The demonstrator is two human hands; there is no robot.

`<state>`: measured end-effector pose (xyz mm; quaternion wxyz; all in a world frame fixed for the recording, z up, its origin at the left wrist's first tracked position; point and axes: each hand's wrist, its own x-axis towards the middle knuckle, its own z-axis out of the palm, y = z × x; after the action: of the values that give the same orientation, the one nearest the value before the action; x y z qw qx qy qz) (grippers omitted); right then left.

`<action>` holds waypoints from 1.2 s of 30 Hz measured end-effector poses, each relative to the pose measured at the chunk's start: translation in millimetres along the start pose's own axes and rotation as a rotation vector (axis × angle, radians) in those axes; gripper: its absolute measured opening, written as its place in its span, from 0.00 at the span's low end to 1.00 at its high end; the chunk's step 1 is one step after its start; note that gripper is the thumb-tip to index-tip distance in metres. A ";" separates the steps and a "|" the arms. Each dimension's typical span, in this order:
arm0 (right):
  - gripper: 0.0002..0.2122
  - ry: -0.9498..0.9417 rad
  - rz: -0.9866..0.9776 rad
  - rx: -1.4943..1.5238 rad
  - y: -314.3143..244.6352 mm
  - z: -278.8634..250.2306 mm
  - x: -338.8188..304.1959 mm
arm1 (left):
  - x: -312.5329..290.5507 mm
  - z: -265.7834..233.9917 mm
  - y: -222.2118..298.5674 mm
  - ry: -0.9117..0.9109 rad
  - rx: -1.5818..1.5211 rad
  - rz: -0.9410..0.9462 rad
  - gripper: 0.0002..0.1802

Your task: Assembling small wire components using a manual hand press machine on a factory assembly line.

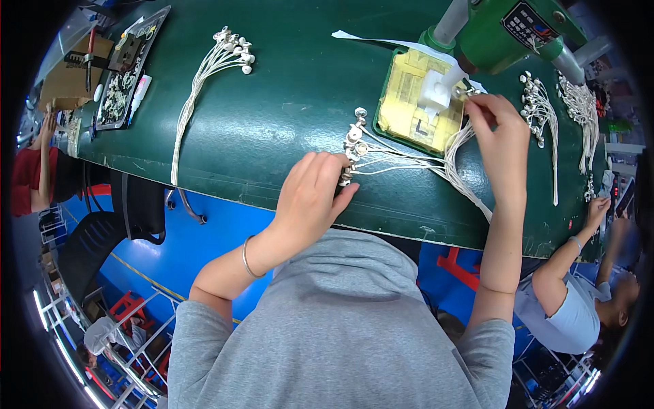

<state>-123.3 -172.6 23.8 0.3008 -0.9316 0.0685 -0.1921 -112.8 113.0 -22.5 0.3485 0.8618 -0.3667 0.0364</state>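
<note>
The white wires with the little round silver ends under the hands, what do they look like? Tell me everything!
The white wires are thin cords, each tipped with a small round silver cap. They lie fanned out on the green table, caps spread toward the left, cords gathering to the right. The left hand rests on the cap ends. The right hand pinches one cap at the white block on the yellow pad, under the green machine.

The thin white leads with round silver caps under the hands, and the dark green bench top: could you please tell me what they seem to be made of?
The thin white leads with round silver caps look like plastic-sheathed wire: matte, limp, curving freely. Their caps glint, so probably bright metal. The left hand rests on some; the right hand pinches one. The dark green bench top looks like a rubbery mat with a dull, scuffed sheen, though painted board is possible.
</note>
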 end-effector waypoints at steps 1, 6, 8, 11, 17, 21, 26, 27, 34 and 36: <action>0.07 0.022 0.048 -0.082 7.3 -6.5 -0.8 | -0.1 1.5 1.1 -0.001 -0.002 0.000 0.22; 0.08 0.210 -0.112 -0.317 -11.1 -15.3 -12.3 | -0.4 -2.3 8.7 0.040 -0.064 0.024 0.20; 0.06 0.015 -0.206 -0.009 -35.5 -6.0 -22.0 | 0.2 -7.9 13.3 0.069 -0.089 0.046 0.21; 0.09 -0.383 -0.219 0.314 -58.1 13.4 -36.8 | 7.2 -13.4 16.2 0.142 -0.146 0.128 0.22; 0.09 -0.525 -0.024 0.631 -53.5 17.0 -37.3 | 22.5 -10.6 19.4 0.246 -0.350 0.227 0.25; 0.06 -0.311 -0.135 0.552 -49.6 11.1 -33.6 | 33.2 3.8 23.6 0.164 -0.946 -0.095 0.26; 0.06 0.033 0.035 0.338 -19.8 -3.3 -15.0 | 64.3 -6.4 16.8 0.117 -0.536 0.011 0.28; 0.06 0.050 0.089 0.362 -7.4 -2.7 -10.5 | 70.4 -6.6 16.0 0.112 -0.403 0.058 0.28; 0.06 0.037 0.143 0.479 4.0 12.9 10.1 | 99.4 9.0 11.4 0.080 -0.158 0.162 0.32; 0.06 0.028 0.146 0.502 8.3 14.2 11.7 | 104.3 15.6 10.1 0.074 -0.121 0.176 0.33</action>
<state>-107.1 -174.6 12.1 0.5345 -0.8178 0.0902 -0.1935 -46.4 35.0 4.8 0.4087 0.8017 -0.4294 0.0764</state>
